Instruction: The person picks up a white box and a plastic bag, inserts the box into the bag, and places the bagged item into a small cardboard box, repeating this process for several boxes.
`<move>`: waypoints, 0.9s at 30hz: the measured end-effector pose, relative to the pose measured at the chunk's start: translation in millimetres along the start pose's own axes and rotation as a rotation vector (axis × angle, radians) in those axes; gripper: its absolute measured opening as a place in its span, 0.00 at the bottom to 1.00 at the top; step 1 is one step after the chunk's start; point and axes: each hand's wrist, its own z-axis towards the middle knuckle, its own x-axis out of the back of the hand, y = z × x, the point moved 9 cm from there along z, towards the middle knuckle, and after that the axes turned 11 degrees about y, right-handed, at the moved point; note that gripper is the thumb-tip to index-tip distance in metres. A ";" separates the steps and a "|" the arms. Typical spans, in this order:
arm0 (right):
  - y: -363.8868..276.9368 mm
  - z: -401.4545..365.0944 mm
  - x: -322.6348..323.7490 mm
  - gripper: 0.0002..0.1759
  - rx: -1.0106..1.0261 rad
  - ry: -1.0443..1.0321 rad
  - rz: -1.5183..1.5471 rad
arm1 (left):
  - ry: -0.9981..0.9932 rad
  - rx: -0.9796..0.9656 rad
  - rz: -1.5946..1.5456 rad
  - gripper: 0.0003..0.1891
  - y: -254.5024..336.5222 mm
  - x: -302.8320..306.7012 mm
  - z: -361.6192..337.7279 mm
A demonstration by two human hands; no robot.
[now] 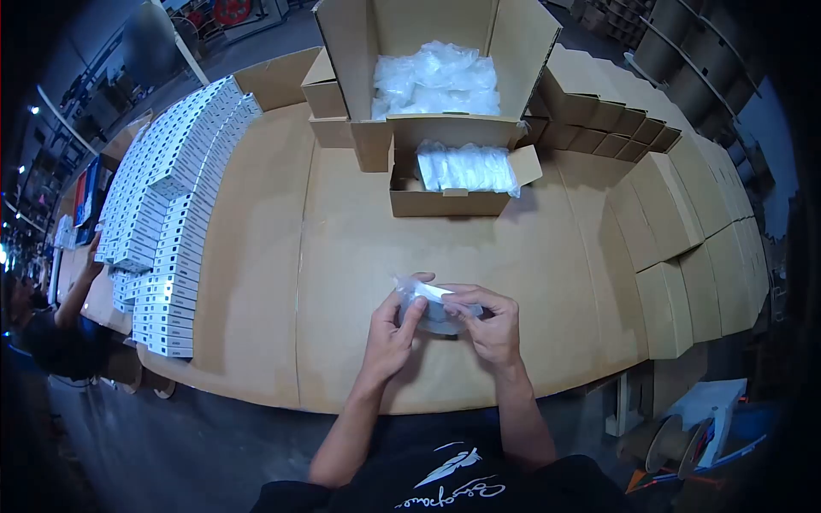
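Holding a small clear plastic bag [438,309] between both hands above the cardboard table [342,256] | left hand [392,335] fingers pinch its left end | right hand [494,329] fingers grip the right | bag crinkled, glossy, pale contents.

A black top [547,487] covers the person's chest, printed with a white feather [453,466] above a line of white cursive lettering [449,494]. Both forearms are uncovered from the elbow down to the gloveless left hand [389,338] and right hand [494,329].
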 end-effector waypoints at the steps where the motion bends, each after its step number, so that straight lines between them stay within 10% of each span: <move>1: -4.5 0.3 -0.2 0.10 0.073 -0.013 -0.058 | 0.022 0.024 -0.049 0.15 -4.1 0.2 -0.3; 9: -5.1 0.8 -3.5 0.06 -0.042 -0.038 -0.026 | 0.147 -0.264 0.239 0.12 21.9 3.0 -3.8; 22: 20.8 -9.6 -6.6 0.20 -0.145 -0.096 -0.036 | 0.348 -0.170 0.111 0.17 7.0 24.4 2.3; 27: 1.6 -0.7 12.1 0.08 -0.079 0.270 0.221 | 0.381 -0.176 0.121 0.17 6.2 25.9 1.4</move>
